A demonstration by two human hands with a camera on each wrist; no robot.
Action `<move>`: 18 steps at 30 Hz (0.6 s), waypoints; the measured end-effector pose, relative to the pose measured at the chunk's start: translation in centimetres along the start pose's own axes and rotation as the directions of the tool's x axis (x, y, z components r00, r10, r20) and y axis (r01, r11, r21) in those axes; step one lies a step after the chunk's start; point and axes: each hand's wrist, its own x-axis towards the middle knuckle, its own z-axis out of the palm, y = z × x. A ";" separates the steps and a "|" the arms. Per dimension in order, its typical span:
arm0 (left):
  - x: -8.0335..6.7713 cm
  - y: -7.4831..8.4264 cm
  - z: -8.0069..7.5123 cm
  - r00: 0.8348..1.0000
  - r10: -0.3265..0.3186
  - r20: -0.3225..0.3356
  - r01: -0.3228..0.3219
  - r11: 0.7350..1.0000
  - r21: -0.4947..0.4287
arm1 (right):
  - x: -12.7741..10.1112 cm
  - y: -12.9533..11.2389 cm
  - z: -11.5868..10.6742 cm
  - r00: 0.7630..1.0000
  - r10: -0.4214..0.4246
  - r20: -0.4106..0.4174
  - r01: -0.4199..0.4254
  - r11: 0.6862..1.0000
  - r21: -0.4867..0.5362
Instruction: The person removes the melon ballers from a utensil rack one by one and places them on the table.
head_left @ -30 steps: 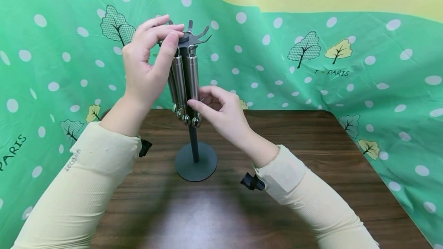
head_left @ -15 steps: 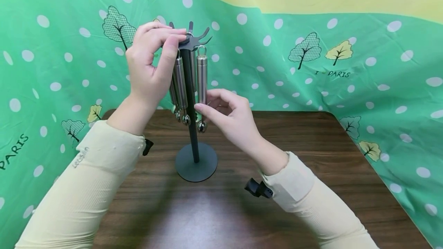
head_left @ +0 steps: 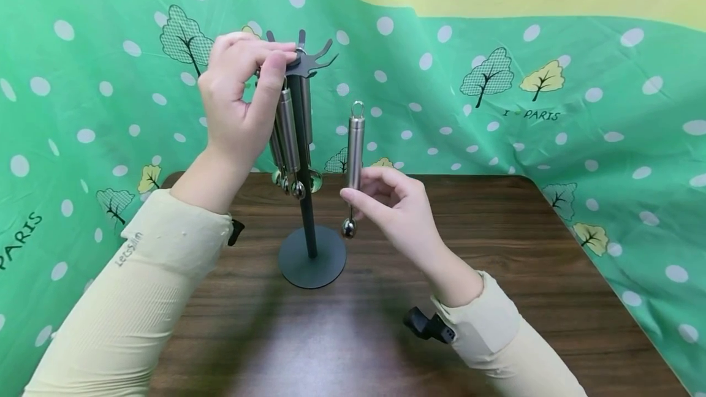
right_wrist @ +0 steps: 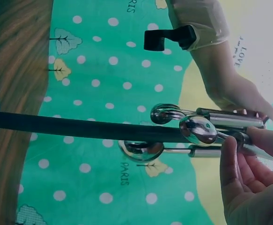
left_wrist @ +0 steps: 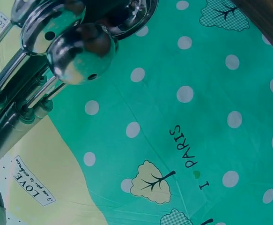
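Utensil stand: dark grey with a matte finish (head_left: 310, 219); a slim pole rises from a flat round base (head_left: 312, 271) to a crown of curved, finger-like hooks (head_left: 317, 63).
Hanging scoops: several steel ones (head_left: 288, 133) crowd the pole's nine o'clock side, bowls down; another shows just behind the pole, toward three (how many in all, I cannot tell).
Held scoop: off the hooks and well apart from the pole, at three o'clock from it (head_left: 355, 152); nearly upright, wire ring at twelve, small mirror-bright round bowl (head_left: 349, 228) at six, with a brushed cylindrical handle between.
Right hand: thumb and fingers pinch the lower part of that handle (head_left: 397, 207).
Left hand: at ten o'clock from the base (head_left: 237, 90), thumb and fingers close on the stand's crown.
Sleeves: pale ribbed knit (head_left: 182, 231), a black wrist mount (head_left: 430, 326) beside the right cuff.
Table: dark brown wood grain (head_left: 496, 231), glossy toward six o'clock.
Backdrop: creased green cloth with pale dots and printed trees (head_left: 419, 152), yellow toward twelve.
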 end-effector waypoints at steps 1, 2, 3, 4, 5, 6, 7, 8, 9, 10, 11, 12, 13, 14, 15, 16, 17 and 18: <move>0.0 0.0 0.0 1.000 0.001 -0.002 -0.001 1.000 0.001 | -0.2 0.2 -0.1 1.000 0.016 -0.005 -0.016 1.000 -0.004; 0.0 0.0 0.1 1.000 0.004 -0.003 -0.004 1.000 0.004 | -0.4 0.4 -0.2 0.999 0.033 -0.009 -0.033 0.999 -0.005; 0.0 0.0 0.1 1.000 0.008 -0.005 -0.008 1.000 0.007 | -0.6 0.6 -0.3 0.999 0.050 -0.012 -0.050 0.999 -0.006; 0.0 -0.1 0.2 1.000 0.011 -0.006 -0.011 1.000 0.011 | -0.7 0.8 -0.4 0.998 0.068 -0.016 -0.068 0.998 -0.008; 0.0 -0.1 0.2 1.000 0.017 -0.007 -0.017 1.000 0.015 | -0.9 1.1 -0.5 0.996 0.086 -0.018 -0.086 0.996 -0.010; 0.0 -0.1 0.3 1.000 0.023 -0.009 -0.023 1.000 0.019 | -1.1 1.3 -0.5 0.995 0.102 -0.021 -0.102 0.995 -0.010; 0.0 -0.1 0.3 1.000 0.028 -0.011 -0.028 0.999 0.023 | -1.3 1.5 -0.6 0.993 0.119 -0.023 -0.119 0.993 -0.009; 0.0 -0.1 0.4 0.999 0.033 -0.012 -0.033 0.999 0.027 | -1.5 1.8 -0.6 0.990 0.136 -0.025 -0.136 0.991 -0.003; 0.0 -0.1 0.4 0.999 0.036 -0.012 -0.036 0.999 0.030 | -1.7 2.1 -0.7 0.988 0.152 -0.028 -0.152 0.988 0.001; 0.0 -0.1 0.5 0.999 0.038 -0.012 -0.038 0.999 0.033 | -2.0 2.4 -0.7 0.985 0.168 -0.031 -0.168 0.986 0.009; 0.0 -0.1 0.5 0.999 0.039 -0.013 -0.038 0.999 0.037 | -2.2 2.7 -0.7 0.983 0.181 -0.034 -0.180 0.984 0.014; 0.0 -0.1 0.5 0.999 0.039 -0.014 -0.038 0.998 0.040 | -2.4 3.0 -0.8 0.980 0.194 -0.040 -0.193 0.981 0.020; 0.0 -0.1 0.5 0.999 0.038 -0.013 -0.038 0.998 0.043 | -2.6 3.4 -0.8 0.977 0.207 -0.044 -0.206 0.978 0.026; 0.0 -0.1 0.5 0.999 0.039 -0.014 -0.038 0.998 0.045 | -2.7 3.7 -0.9 0.975 0.219 -0.047 -0.217 0.976 0.031; 0.0 -0.1 0.5 0.999 0.039 -0.015 -0.038 0.998 0.048 | -2.9 4.0 -0.9 0.972 0.228 -0.051 -0.226 0.974 0.033; 0.0 -0.1 0.5 0.999 0.040 -0.018 -0.039 0.998 0.049 | -3.1 4.3 -0.9 0.970 0.237 -0.053 -0.236 0.971 0.033; 0.0 -0.1 0.5 0.999 0.041 -0.021 -0.040 0.998 0.052 | -3.3 4.6 -0.9 0.967 0.248 -0.054 -0.247 0.969 0.032; 0.0 0.0 0.5 0.999 0.042 -0.024 -0.040 0.998 0.054 | -3.5 4.9 -0.9 0.964 0.261 -0.055 -0.259 0.965 0.034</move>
